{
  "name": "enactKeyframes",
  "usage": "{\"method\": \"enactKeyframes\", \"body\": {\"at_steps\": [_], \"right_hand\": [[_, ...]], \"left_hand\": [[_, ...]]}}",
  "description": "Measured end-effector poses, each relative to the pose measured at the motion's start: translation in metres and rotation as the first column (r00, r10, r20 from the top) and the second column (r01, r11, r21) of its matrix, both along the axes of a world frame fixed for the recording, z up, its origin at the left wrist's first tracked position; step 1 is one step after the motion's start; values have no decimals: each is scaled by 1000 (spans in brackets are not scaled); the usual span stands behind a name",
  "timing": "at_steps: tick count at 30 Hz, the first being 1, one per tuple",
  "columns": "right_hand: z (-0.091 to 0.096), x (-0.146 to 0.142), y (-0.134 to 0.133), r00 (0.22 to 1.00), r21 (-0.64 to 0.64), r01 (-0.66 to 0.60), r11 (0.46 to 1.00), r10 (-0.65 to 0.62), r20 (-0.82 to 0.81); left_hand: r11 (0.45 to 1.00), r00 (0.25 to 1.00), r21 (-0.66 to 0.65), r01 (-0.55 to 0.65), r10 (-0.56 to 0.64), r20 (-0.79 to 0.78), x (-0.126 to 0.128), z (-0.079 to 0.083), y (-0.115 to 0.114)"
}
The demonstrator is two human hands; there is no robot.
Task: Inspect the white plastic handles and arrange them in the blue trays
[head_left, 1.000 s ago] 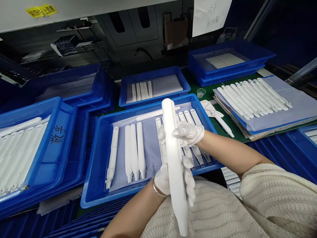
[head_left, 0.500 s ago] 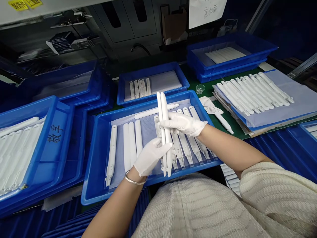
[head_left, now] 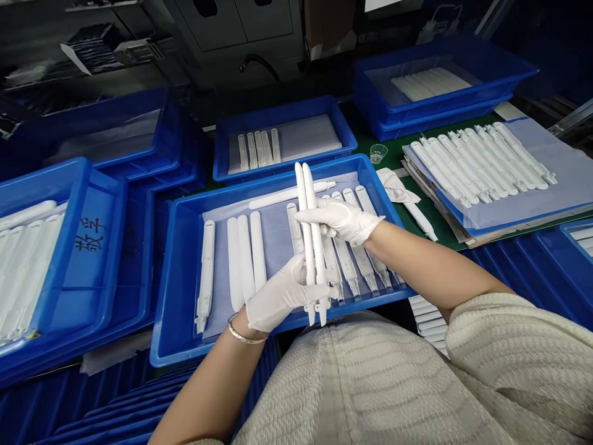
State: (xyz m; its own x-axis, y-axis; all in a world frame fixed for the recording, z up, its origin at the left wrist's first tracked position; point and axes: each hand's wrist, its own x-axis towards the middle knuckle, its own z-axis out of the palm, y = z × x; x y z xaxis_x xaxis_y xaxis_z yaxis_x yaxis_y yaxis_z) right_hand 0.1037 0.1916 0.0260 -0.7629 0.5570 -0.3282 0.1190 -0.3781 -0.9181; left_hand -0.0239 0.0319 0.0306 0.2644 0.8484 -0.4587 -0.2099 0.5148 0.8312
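Observation:
Both hands wear white gloves and hold one long white plastic part (head_left: 311,235), made of two slim halves side by side, upright over the blue tray (head_left: 180,247) in front of me. My left hand (head_left: 282,293) grips its lower end, fingers wrapped round. My right hand (head_left: 343,219) pinches its middle from the right. Under the hands, several more white parts (head_left: 245,259) lie in rows on a pale sheet in that tray.
Blue trays surround me: one with white parts (head_left: 28,259) at the left, a smaller tray (head_left: 282,139) behind, a stacked one (head_left: 440,86) at back right. A sheet with several white parts (head_left: 482,164) lies at the right. A small clear cup (head_left: 378,152) stands on green matting.
The part swung from close to the camera down over the tray, and now shows as two halves edge-on. My left hand shifted from behind it to gripping its lower end.

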Motion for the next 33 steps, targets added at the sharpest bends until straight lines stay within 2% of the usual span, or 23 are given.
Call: {"method": "enactKeyframes", "body": {"at_steps": [5,11,16,20,22,24,29,33], "right_hand": [[-7,-3,-1,997,-28,14,999,-17,-81],[-5,-8,-6,999,-30,-44,999,44,-12],[-4,-10,-7,999,-85,21,996,-19,29],[-6,-9,-4,1000,-102,8,995,-8,6],[-4,-8,-5,1000,-54,-6,999,7,16],[0,-7,-9,999,47,-31,998,29,33],[8,-5,-20,983,259,-181,949,181,26],[14,-2,-10,998,317,-53,947,59,-8]], "left_hand": [[998,998,14,-55,55,-16,-4,-5,2],[998,999,49,-49,50,-17,-3,-5,4],[1000,997,-24,1,1,82,-2,0,-3],[997,992,-69,23,-14,127,0,3,-7],[997,993,-78,-16,25,117,1,1,-6],[995,994,-71,-69,75,84,2,-4,-5],[996,995,3,-91,91,-36,-5,-16,-5],[1000,996,-10,-13,12,-89,-13,-16,-12]]}}
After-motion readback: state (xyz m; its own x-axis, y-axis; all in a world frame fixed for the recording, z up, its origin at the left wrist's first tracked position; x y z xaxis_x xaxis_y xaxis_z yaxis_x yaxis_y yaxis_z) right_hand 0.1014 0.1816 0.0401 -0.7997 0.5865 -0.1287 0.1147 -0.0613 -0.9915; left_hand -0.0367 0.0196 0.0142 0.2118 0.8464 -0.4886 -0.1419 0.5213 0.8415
